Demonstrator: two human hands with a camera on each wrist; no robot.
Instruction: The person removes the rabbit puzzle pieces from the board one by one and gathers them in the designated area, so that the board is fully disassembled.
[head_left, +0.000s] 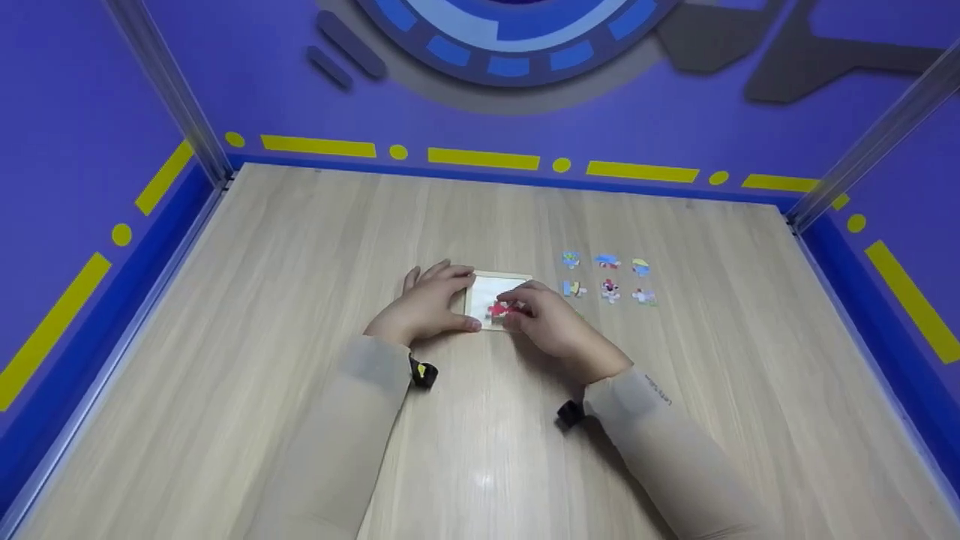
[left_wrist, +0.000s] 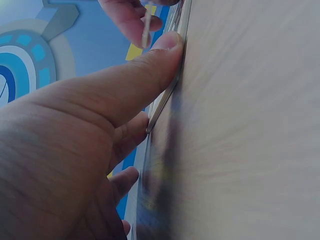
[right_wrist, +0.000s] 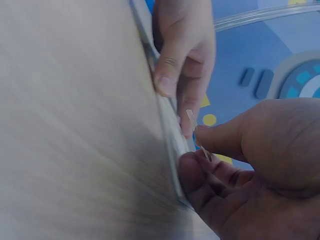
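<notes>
A small square puzzle tray point(head_left: 482, 291) with a pale wooden rim and white inside lies on the table. My left hand point(head_left: 429, 304) holds its left side, the thumb at the near corner and the forefinger at the far one. Over the tray, my right hand point(head_left: 546, 319) pinches a red puzzle piece point(head_left: 496, 310) between thumb and fingers. In the right wrist view this thin piece point(right_wrist: 192, 120) is tilted, seen nearly edge-on, just off the tray. My right fingers cover part of the piece and the tray's right side.
To the right of the tray several loose puzzle pieces point(head_left: 610, 289) lie in two rows on the wooden table point(head_left: 480, 420). Blue-purple panels point(head_left: 480, 120) with yellow marks stand around the table at the back and both sides.
</notes>
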